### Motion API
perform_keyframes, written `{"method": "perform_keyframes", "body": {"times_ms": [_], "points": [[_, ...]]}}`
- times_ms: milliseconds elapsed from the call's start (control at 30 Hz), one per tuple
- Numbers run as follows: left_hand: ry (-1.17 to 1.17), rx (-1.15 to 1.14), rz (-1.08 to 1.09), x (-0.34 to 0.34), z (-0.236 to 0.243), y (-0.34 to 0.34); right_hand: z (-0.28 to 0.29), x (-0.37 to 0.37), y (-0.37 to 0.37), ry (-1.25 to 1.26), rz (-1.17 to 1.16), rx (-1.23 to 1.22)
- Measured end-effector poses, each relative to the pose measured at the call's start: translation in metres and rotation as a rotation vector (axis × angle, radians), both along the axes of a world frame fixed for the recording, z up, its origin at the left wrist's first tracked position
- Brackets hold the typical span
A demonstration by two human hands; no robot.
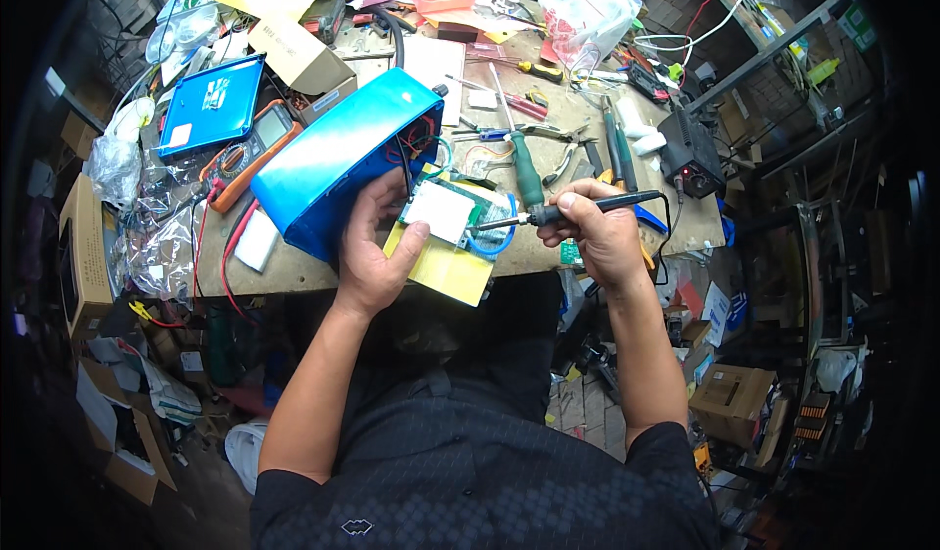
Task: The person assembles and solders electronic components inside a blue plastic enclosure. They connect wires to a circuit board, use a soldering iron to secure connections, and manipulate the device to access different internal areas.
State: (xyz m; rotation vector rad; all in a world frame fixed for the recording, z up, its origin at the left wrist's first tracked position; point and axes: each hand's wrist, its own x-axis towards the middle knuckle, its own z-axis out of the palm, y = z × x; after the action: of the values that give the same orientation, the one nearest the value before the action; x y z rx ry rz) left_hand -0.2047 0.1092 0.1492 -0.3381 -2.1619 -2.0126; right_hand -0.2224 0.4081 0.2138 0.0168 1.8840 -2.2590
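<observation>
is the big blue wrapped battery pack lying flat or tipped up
Tipped up: the big blue wrapped battery pack slants against the left hand, its wired end raised.

Both bare forearms come up from about 6 o'clock. The left hand (377, 247) sits left of centre, fingers curled and thumb stretched toward 2 o'clock, clasping. The right hand (599, 227), toward 3 o'clock from it, is fisted in a pen-like grip, knuckles uppermost, wrist bent.

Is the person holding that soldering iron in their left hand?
No. The soldering iron is gripped in the right hand, while the left hand steadies the blue battery pack.
</observation>
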Motion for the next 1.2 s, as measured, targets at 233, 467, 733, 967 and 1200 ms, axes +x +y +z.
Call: {"method": "perform_keyframes", "body": {"times_ms": [233,467,733,967,1200], "points": [[-0.014,-0.004,0.012,0.001,0.001,0.001,0.008,-0.009,0.003,0.040,0.101,0.021],[-0.013,-0.010,0.014,0.000,0.002,0.002,0.023,-0.018,0.000,0.005,0.117,0.123],[-0.019,-0.016,0.029,0.001,0.003,0.003,0.029,-0.024,-0.001,0.012,0.165,0.149],[-0.034,-0.030,0.045,0.002,0.005,0.003,0.042,-0.045,-0.001,0.005,0.289,0.219],[-0.016,-0.040,0.055,0.002,0.004,0.003,0.049,-0.052,-0.004,-0.028,0.323,0.234]]}}
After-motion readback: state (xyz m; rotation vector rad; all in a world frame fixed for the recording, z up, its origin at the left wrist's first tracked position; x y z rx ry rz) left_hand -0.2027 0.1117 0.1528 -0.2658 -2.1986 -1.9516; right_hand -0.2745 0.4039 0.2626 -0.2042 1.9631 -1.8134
